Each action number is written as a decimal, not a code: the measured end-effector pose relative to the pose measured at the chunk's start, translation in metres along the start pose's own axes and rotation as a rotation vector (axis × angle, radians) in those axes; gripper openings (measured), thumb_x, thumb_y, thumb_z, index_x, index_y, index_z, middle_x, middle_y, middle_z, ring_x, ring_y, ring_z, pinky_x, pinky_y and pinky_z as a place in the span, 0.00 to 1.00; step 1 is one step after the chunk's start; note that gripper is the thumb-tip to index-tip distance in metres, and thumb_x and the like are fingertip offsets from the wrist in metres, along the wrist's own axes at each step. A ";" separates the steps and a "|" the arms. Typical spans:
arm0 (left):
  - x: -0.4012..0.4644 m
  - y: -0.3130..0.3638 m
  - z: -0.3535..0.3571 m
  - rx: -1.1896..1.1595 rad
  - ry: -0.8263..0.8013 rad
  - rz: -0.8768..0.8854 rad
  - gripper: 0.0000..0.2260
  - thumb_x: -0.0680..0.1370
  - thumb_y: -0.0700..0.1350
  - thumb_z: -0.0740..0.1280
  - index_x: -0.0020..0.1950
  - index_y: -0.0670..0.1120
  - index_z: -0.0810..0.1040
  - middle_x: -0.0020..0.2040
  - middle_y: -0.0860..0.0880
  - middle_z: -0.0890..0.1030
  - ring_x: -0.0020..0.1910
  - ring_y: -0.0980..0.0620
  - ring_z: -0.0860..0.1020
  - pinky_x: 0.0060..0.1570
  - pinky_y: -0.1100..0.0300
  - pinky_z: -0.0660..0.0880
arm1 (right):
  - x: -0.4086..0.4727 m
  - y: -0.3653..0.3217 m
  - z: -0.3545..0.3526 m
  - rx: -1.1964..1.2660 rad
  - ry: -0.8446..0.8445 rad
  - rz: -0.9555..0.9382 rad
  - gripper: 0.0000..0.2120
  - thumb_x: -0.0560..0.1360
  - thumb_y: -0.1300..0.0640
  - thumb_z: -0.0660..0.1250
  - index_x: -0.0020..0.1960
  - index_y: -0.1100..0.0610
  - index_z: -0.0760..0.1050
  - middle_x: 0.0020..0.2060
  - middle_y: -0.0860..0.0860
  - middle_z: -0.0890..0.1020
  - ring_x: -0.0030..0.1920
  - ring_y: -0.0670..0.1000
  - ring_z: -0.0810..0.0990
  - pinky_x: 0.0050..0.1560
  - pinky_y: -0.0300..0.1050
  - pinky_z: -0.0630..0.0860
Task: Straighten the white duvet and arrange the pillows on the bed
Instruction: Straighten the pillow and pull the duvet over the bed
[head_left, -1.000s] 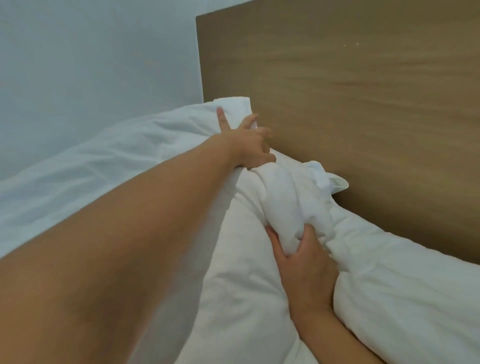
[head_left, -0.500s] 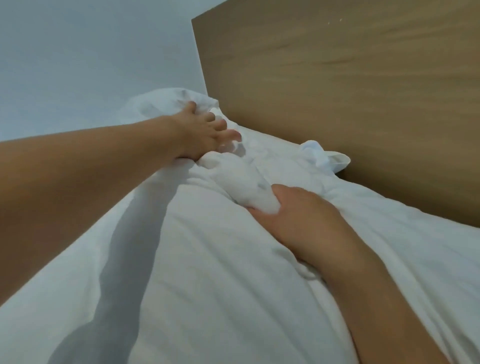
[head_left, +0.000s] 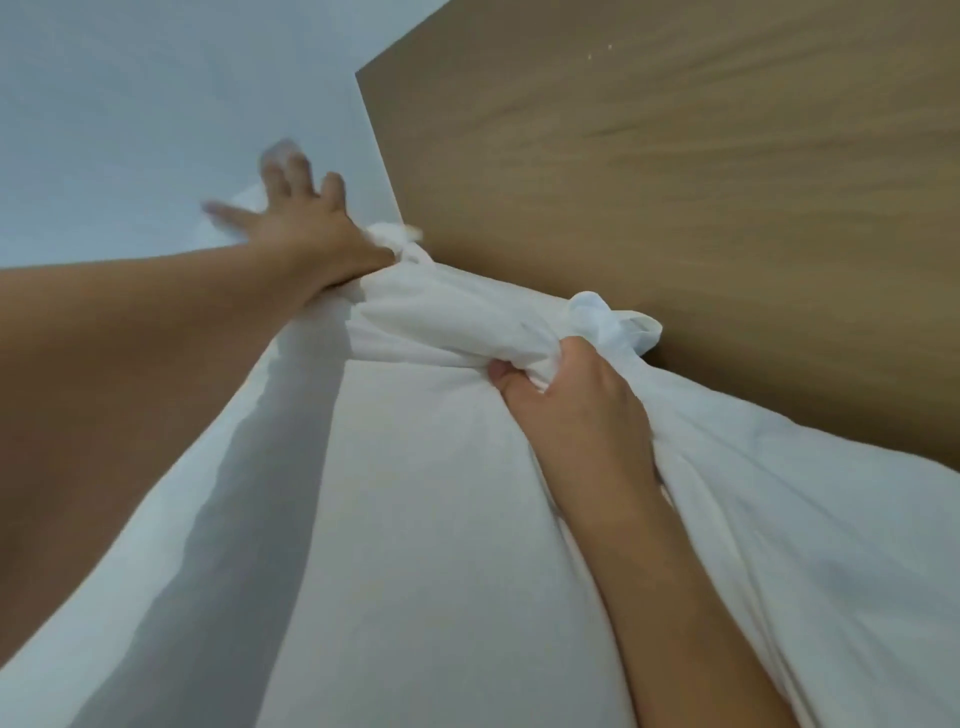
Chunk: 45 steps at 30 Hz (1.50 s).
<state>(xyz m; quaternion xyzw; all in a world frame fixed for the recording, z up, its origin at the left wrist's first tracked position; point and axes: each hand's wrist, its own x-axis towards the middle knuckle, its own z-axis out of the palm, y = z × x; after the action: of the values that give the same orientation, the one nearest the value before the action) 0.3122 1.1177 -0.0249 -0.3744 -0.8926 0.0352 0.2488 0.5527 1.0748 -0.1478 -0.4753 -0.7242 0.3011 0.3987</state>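
The white duvet (head_left: 415, 519) fills the lower half of the view and runs up to the wooden headboard. Its top edge is bunched into a thick roll (head_left: 447, 327) just below the headboard. My right hand (head_left: 576, 410) is shut on the right end of that roll, thumb on the near side. My left hand (head_left: 306, 228) reaches far forward at the roll's left end, fingers spread and blurred, its heel pressing on the fabric. A loose fold of white cloth (head_left: 618, 322) sticks up behind my right hand. I cannot tell a pillow apart from the duvet.
The brown wooden headboard (head_left: 701, 208) stands right behind the bunched edge, at the upper right. A pale wall (head_left: 130, 104) takes up the upper left, close to the bed's far side.
My left hand has opened and stretched farther toward the wall. My right hand has closed around the bunched edge and lifted it toward the headboard. The view has tilted upward.
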 end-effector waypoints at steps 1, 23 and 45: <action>-0.003 -0.004 0.000 -0.047 -0.126 -0.098 0.45 0.66 0.74 0.60 0.75 0.48 0.57 0.76 0.44 0.54 0.76 0.42 0.50 0.67 0.33 0.54 | 0.000 0.002 0.004 -0.022 0.003 0.000 0.19 0.75 0.36 0.61 0.45 0.53 0.66 0.44 0.49 0.78 0.49 0.55 0.76 0.53 0.53 0.72; -0.355 -0.058 -0.023 -0.371 -0.348 0.353 0.37 0.59 0.82 0.34 0.68 0.79 0.38 0.74 0.69 0.34 0.74 0.61 0.32 0.70 0.33 0.48 | -0.003 0.019 0.036 -0.043 -0.070 0.099 0.30 0.73 0.30 0.58 0.57 0.56 0.71 0.57 0.54 0.79 0.58 0.59 0.76 0.60 0.54 0.69; -0.467 -0.115 0.017 -0.494 -0.844 0.357 0.34 0.76 0.68 0.43 0.76 0.59 0.32 0.75 0.49 0.27 0.75 0.45 0.29 0.72 0.38 0.35 | -0.107 -0.077 -0.205 -0.155 -0.924 0.796 0.39 0.50 0.42 0.84 0.58 0.56 0.82 0.57 0.56 0.83 0.57 0.58 0.82 0.68 0.56 0.69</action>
<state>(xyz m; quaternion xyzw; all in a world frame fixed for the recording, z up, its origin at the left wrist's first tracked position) 0.5075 0.7165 -0.2066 -0.5214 -0.8192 0.0131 -0.2383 0.7196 0.9587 -0.0135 -0.5572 -0.6087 0.5484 -0.1351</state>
